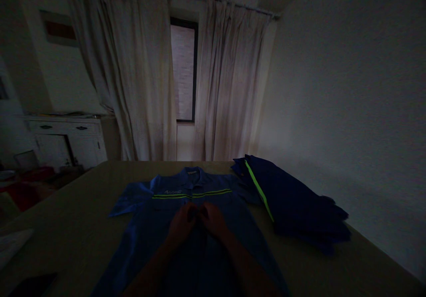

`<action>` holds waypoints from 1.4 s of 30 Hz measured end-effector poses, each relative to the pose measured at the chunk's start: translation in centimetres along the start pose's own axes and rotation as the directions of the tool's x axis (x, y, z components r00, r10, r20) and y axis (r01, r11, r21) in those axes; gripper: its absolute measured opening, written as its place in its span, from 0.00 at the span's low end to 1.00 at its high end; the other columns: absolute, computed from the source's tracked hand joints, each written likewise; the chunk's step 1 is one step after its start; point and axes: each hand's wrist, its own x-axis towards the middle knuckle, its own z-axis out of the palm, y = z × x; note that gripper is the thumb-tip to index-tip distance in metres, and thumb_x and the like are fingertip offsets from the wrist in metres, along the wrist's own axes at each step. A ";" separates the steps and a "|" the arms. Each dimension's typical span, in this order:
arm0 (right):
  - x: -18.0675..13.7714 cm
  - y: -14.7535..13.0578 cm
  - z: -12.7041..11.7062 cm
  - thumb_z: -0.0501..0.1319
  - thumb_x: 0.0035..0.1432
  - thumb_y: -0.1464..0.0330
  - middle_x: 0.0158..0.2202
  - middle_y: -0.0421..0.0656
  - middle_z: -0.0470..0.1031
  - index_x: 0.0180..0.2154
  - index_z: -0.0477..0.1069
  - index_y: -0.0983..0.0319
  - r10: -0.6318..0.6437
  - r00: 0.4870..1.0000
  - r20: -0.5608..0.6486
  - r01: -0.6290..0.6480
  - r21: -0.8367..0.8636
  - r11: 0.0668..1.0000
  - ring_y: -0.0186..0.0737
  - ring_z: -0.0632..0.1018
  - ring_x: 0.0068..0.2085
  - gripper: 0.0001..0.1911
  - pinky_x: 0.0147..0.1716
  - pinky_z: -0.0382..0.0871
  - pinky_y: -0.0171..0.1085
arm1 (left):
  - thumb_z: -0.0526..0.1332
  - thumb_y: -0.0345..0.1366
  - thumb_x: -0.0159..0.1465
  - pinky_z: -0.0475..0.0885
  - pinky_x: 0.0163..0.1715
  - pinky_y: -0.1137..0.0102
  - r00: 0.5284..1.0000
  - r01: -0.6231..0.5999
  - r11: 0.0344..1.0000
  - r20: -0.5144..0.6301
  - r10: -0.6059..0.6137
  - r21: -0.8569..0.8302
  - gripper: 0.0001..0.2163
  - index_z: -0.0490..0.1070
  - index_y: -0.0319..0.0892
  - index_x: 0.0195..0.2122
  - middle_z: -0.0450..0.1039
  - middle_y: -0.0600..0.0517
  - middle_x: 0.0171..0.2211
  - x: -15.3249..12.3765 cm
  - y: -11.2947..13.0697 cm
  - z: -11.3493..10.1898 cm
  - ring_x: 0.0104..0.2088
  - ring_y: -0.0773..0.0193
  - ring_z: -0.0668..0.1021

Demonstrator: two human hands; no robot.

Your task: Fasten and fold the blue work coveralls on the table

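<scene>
Hands meet on the chest of a blue work shirt [156, 212] — the left hand [181, 224] and right hand [213, 220] touch each other over its front closing, fingers curled down onto the cloth. Whether they pinch it is lost in the dim light. The shirt lies flat, collar away, on the surface [83, 226]. Just beside its right sleeve sits a pile of folded dark blue garments [293, 204].

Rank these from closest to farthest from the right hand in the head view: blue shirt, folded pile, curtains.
1. The blue shirt, directly under the right hand.
2. The folded pile, off to the right.
3. The curtains, far behind.
</scene>
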 end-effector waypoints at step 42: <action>-5.6 -4.0 -3.0 0.64 0.56 0.66 0.35 0.43 0.82 0.38 0.82 0.63 0.336 0.938 0.086 -0.345 0.331 0.878 0.45 0.80 0.40 0.10 0.38 0.69 0.35 | 0.56 0.32 0.65 0.67 0.49 0.64 0.974 -0.098 0.980 0.218 0.059 0.176 0.07 0.72 0.45 0.43 0.75 0.48 0.45 -6.9 2.8 -1.8 0.47 0.56 0.75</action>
